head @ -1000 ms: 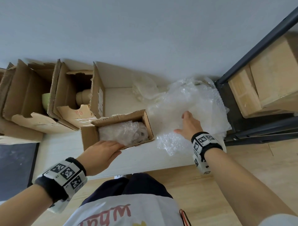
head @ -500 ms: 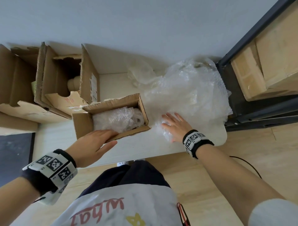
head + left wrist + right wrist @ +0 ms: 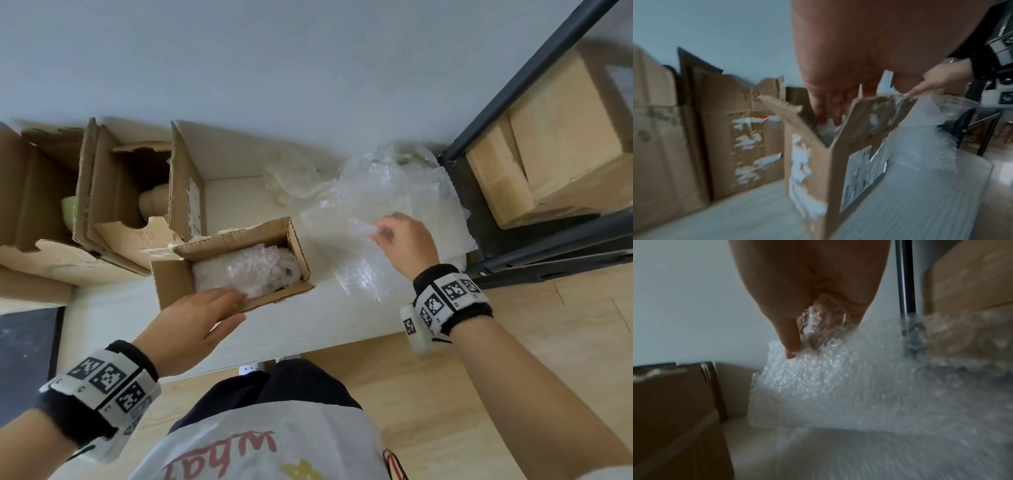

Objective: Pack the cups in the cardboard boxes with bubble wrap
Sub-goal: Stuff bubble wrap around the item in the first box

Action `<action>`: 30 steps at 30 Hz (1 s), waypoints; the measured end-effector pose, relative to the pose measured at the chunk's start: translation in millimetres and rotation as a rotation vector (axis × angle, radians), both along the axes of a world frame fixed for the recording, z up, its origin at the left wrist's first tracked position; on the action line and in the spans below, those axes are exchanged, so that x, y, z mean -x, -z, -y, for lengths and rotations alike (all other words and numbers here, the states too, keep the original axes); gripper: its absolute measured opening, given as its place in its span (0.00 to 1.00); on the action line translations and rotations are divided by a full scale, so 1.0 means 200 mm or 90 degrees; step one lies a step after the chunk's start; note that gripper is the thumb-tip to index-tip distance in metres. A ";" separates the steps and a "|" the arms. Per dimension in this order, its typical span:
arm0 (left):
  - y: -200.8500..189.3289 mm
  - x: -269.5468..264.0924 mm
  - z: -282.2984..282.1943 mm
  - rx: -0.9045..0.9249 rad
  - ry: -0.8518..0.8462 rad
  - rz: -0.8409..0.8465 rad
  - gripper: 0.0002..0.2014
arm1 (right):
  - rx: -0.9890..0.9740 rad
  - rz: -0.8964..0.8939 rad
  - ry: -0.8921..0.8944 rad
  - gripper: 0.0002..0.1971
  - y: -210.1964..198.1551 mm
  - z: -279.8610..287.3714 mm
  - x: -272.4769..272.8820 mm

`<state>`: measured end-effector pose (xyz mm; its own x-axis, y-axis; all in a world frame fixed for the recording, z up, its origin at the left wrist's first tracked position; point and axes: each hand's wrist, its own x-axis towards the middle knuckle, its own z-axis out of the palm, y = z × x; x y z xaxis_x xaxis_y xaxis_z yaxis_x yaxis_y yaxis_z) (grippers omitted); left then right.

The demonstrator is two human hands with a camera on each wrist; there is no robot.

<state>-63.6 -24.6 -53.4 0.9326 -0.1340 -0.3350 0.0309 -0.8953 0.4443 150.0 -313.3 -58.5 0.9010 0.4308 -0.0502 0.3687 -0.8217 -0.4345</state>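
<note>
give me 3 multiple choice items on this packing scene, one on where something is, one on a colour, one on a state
1. Where is the wrapped bundle?
A. inside the small cardboard box
B. on the floor
C. on the shelf

2. What colour is the cup in the far left box?
A. red
B. pale green
C. black

3. What is the right hand doing?
A. lying flat on the table
B. pinching a sheet of bubble wrap
C. holding a cup

Answers: 1 A, the bundle fills the box at the left hand; 2 B, a green rim shows; 3 B, the right wrist view shows fingers closed on the sheet.
</note>
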 end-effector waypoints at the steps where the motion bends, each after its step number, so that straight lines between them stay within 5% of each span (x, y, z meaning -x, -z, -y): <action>1: -0.02 -0.02 0.02 -0.008 -0.020 0.035 0.30 | -0.045 0.005 0.019 0.07 -0.06 -0.01 -0.01; 3: -0.07 -0.10 0.07 0.021 -0.048 0.122 0.25 | -0.137 -0.038 0.034 0.08 -0.17 -0.04 -0.02; 7: -0.18 -0.35 0.22 0.118 -0.050 0.259 0.33 | -0.266 -0.194 -0.005 0.18 -0.31 -0.14 0.03; 11: -0.23 -0.65 0.32 0.100 -0.051 0.200 0.29 | -0.289 -0.211 -0.044 0.20 -0.36 -0.23 0.07; 14: -0.22 -0.77 0.33 0.048 -0.043 0.165 0.12 | -0.226 -0.176 -0.043 0.23 -0.35 -0.22 0.07; 17: -0.18 -0.79 0.30 0.056 -0.047 0.169 0.10 | -0.071 -0.169 -0.043 0.23 -0.32 -0.09 0.03; 20: -0.15 -0.79 0.26 0.061 -0.044 0.171 0.10 | 0.069 -0.143 -0.006 0.10 -0.29 0.06 -0.02; 24: -0.13 -0.80 0.25 0.071 -0.028 0.146 0.10 | 0.034 -0.091 0.054 0.04 -0.33 0.12 -0.08; 28: -0.16 -0.85 0.32 0.197 -0.041 0.041 0.40 | -0.028 0.032 0.089 0.06 -0.48 0.08 -0.18; 30: -0.22 -0.90 0.35 0.278 -0.121 0.084 0.48 | -0.094 0.084 0.077 0.06 -0.59 0.04 -0.21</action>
<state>116.1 -95.1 -8.8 0.9848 -0.0592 -0.1635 0.0943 -0.6080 0.7883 192.4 -321.4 59.6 0.9410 0.3135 0.1276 0.3335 -0.7943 -0.5078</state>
